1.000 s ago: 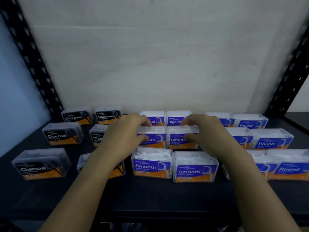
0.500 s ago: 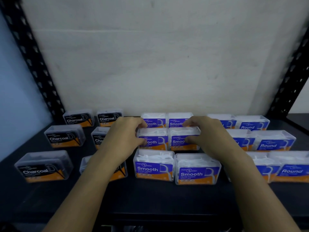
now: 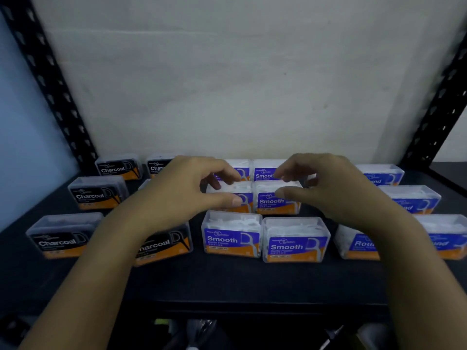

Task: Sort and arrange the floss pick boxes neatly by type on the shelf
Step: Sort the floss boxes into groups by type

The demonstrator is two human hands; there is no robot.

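Note:
Clear floss pick boxes stand in three groups on the dark shelf [image 3: 240,281]. Black Charcoal boxes [image 3: 63,238] are at the left, blue Smooth boxes [image 3: 231,236] in the middle, and blue Round boxes [image 3: 414,198] at the right. The Smooth boxes form rows of two. My left hand [image 3: 187,190] and my right hand [image 3: 333,188] hover over the middle Smooth pair [image 3: 275,202]. Their fingers are loosely curled and hold nothing. My arms hide parts of some Charcoal and Round boxes.
Black perforated uprights stand at the back left [image 3: 50,79] and back right [image 3: 439,104]. A pale wall [image 3: 240,84] closes the back of the shelf. A bare strip of shelf runs along the front edge. Dim objects lie below the shelf.
Both hands gripped the middle pair of Smooth boxes before. Now they have let go and lifted slightly, with fingers spread apart above the boxes.

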